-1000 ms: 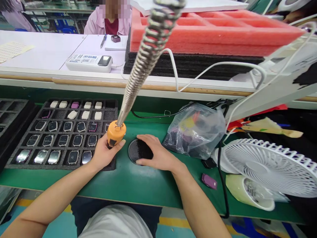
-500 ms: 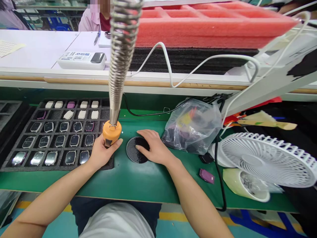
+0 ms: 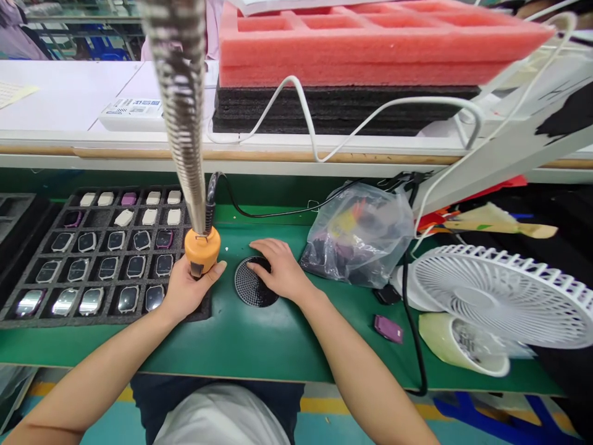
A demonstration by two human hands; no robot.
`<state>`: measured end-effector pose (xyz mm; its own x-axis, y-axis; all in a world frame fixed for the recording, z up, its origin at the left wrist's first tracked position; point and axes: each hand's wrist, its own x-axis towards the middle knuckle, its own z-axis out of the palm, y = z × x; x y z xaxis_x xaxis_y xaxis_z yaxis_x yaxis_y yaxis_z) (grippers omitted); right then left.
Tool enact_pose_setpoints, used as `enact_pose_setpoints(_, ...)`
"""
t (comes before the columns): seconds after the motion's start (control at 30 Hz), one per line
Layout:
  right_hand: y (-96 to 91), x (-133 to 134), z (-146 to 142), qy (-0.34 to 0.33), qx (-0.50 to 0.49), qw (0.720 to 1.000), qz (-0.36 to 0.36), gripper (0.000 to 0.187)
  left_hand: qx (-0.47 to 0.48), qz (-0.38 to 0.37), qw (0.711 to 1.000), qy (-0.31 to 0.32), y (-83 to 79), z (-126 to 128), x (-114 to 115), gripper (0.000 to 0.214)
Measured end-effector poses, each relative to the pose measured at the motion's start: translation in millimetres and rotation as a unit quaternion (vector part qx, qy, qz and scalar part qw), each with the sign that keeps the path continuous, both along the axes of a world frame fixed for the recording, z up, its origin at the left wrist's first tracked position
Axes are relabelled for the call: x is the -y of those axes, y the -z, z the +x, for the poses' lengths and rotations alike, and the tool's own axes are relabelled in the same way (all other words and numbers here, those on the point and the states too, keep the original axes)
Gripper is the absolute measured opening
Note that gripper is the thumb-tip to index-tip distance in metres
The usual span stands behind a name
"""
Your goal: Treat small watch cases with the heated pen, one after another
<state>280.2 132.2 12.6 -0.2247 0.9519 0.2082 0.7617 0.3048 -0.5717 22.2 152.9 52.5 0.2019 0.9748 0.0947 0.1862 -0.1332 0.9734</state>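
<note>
My left hand (image 3: 188, 290) is wrapped around an orange electric screwdriver (image 3: 202, 247), seen from above, with its lower end hidden. The tool hangs from a metal coil spring (image 3: 180, 117), and a dark cord leaves its top. My right hand (image 3: 282, 272) lies with fingers stretched out and thumb apart, over the far right part of a round black perforated disc (image 3: 250, 287) on the green bench (image 3: 241, 346). Nothing shows in its fingers. Left of the screwdriver, a black foam tray (image 3: 97, 216) carries rows of dark-faced watch cases (image 3: 108, 267) and several white pieces (image 3: 149, 216).
To the right are a clear plastic bag (image 3: 359, 238) of parts, a purple watch case (image 3: 388, 328), a white fan (image 3: 500, 296), a pale cup (image 3: 463, 346) and a black cable (image 3: 412, 346). Red foam trays (image 3: 370, 59) sit on the shelf behind.
The spring's upper part has swung left across the view, and the screwdriver with my left hand sits slightly further left. My right hand stays over the disc. The view has shifted a little.
</note>
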Motion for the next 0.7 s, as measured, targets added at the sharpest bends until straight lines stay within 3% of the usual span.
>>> enact_pose_setpoints(0.07,-2.4,4,-2,0.006,-0.002,1.0,-0.006,0.05,-0.001,-0.001,1.0,-0.007,-0.2,0,0,0.036)
enact_pose_setpoints(0.23,-11.7,27,-6,-0.033,0.024,0.999,-0.027,0.072,-0.004,-0.002,1.0,-0.006,-2.5,1,1,0.035)
enact_pose_setpoints(0.43,-16.1,38,5,-0.043,0.048,0.997,-0.051,0.063,-0.013,-0.002,1.0,-0.009,-2.2,0,0,0.034)
enact_pose_setpoints(0.6,-7.9,31,2,-0.021,0.047,0.998,-0.037,0.071,-0.017,0.0,1.0,-0.005,0.4,-1,0,0.034)
enact_pose_setpoints(0.7,-4.2,30,1,-0.02,0.051,0.998,-0.035,0.063,-0.017,0.002,1.0,-0.001,1.9,-2,0,0.033)
